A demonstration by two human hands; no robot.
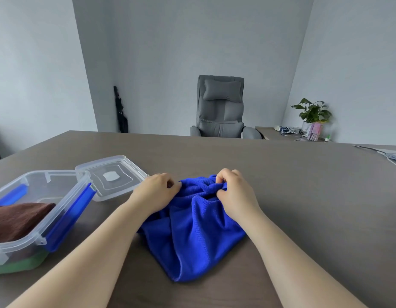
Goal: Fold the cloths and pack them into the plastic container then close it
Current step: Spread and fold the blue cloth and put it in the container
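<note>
A crumpled blue cloth (192, 232) lies on the brown table in front of me. My left hand (156, 191) pinches its far left edge, and my right hand (233, 192) grips a bunched fold at its far right edge. To the left stands an open clear plastic container (59, 210) with blue latches. Inside it a brown cloth (17, 221) lies on top of a green cloth (21, 264), seen through the wall. The clear lid (112, 176) lies flat on the table just behind the container.
The table (303, 196) stretches wide to the right and far side. A grey office chair (220, 107) stands behind its far edge. A white cable and device (390, 155) sit at the far right corner. A side desk with a potted plant (311, 114) is beyond.
</note>
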